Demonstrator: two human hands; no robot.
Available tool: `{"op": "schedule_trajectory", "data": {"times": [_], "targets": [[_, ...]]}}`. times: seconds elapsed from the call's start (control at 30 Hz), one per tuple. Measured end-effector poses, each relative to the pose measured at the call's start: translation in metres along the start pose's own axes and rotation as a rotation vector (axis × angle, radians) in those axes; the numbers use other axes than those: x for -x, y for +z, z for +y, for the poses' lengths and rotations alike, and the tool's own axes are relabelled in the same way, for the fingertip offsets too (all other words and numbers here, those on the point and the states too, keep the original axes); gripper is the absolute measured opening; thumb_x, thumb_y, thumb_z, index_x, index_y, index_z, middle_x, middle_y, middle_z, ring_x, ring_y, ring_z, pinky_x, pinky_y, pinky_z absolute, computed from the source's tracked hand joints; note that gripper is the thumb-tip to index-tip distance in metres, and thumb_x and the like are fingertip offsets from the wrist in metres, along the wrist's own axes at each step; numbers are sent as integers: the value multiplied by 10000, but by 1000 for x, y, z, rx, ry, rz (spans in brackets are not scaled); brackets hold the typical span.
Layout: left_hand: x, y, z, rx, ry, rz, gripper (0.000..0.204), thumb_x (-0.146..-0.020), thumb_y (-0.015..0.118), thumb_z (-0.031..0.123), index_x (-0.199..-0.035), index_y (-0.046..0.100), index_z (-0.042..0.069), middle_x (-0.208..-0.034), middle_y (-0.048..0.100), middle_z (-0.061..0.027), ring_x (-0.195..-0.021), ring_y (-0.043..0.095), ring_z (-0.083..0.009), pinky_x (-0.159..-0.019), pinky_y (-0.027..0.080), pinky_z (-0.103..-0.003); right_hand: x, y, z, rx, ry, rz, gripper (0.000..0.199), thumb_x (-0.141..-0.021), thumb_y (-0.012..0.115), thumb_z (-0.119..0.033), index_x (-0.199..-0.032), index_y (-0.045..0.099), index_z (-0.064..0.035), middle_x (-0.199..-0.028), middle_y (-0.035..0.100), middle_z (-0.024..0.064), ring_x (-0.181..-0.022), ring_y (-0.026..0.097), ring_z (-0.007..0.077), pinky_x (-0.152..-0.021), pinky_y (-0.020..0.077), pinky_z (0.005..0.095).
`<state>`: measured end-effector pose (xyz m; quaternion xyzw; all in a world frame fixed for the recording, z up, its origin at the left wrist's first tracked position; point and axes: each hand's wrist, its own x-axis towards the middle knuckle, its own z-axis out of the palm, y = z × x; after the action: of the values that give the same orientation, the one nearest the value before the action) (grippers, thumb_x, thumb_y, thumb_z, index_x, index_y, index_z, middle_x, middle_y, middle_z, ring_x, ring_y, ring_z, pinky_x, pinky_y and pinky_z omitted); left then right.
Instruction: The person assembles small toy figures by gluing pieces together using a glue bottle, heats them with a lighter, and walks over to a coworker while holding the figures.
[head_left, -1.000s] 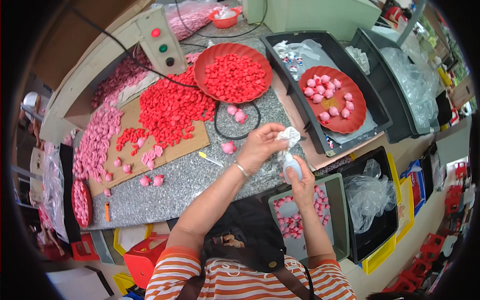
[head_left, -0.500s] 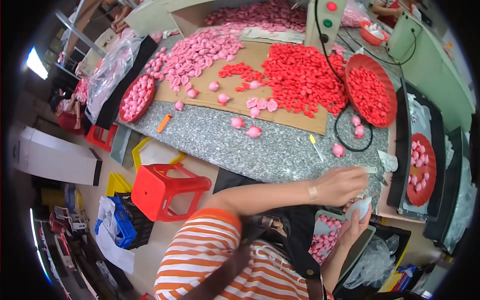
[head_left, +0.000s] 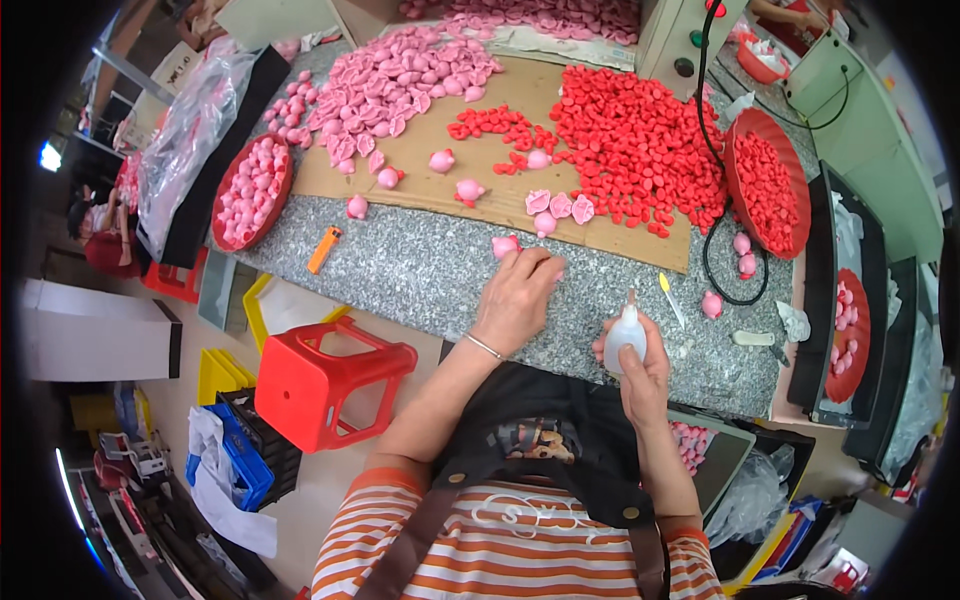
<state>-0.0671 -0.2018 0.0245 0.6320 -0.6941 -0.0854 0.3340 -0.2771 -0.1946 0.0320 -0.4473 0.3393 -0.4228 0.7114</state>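
Note:
My left hand (head_left: 515,305) is over the front of the grey speckled table (head_left: 420,260), fingers closed round a small pink ball-shaped piece mostly hidden beneath them. Just beyond its fingertips sits another pink ball piece (head_left: 505,246) with a red part. In my right hand (head_left: 645,370) is a white squeeze bottle (head_left: 626,342), held upright with its narrow nozzle up. To its right lie a yellow-tipped thin tool (head_left: 672,300), a pink ball piece (head_left: 711,304) and a white-handled tool (head_left: 752,339).
Cardboard (head_left: 400,185) carries heaps of pink shells (head_left: 400,75) and red bits (head_left: 630,140). Red baskets stand at the left (head_left: 279,207) and right (head_left: 800,215). An orange cutter (head_left: 324,250) lies near the front edge. A black cable (head_left: 712,265) loops at right. Below is a red stool (head_left: 300,390).
My left hand has come back from the far right, beside the white-handled tool, to the pink pieces at the middle front. The bottle has risen from beside my body to above the table edge.

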Motion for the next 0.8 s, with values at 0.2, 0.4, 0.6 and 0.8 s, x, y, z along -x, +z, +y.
{"op": "schedule_trajectory", "data": {"times": [0.2,0.4,0.6,0.8], "targets": [[8,-6,-1,1048,-245,-21,307,-830,593,-80,-1123,594,8,-1188,529,-114,-1021,581,-188,-851,524,-318,-15,15,-7,29,-47,-60,461,-923,544,-196,-1303,384,11,-1212,541,152,-1003,602,204,-851,503,333],[15,-12,-4,1567,-334,-41,387,-856,559,-96,-1229,519,4,-1270,497,-109,-1071,597,-219,-910,509,-320,-32,29,-19,27,-34,-172,466,-928,527,-190,-1314,361,11,-1271,505,187,-1030,592,232,-869,501,353],[19,-12,-10,1508,-399,-97,436,-870,570,-60,-1283,453,15,-1277,497,-131,-1071,597,-245,-930,507,-361,-32,27,-25,31,-10,-183,464,-926,526,-176,-1316,361,14,-1267,507,188,-1025,597,235,-873,500,357],[13,-6,-6,1550,-340,-86,431,-864,563,-81,-1274,465,8,-1244,479,-94,-1071,596,-218,-922,492,-317,-20,7,-28,135,-48,-107,490,-908,556,-153,-1326,365,16,-1225,538,174,-987,618,240,-884,492,368]]}}
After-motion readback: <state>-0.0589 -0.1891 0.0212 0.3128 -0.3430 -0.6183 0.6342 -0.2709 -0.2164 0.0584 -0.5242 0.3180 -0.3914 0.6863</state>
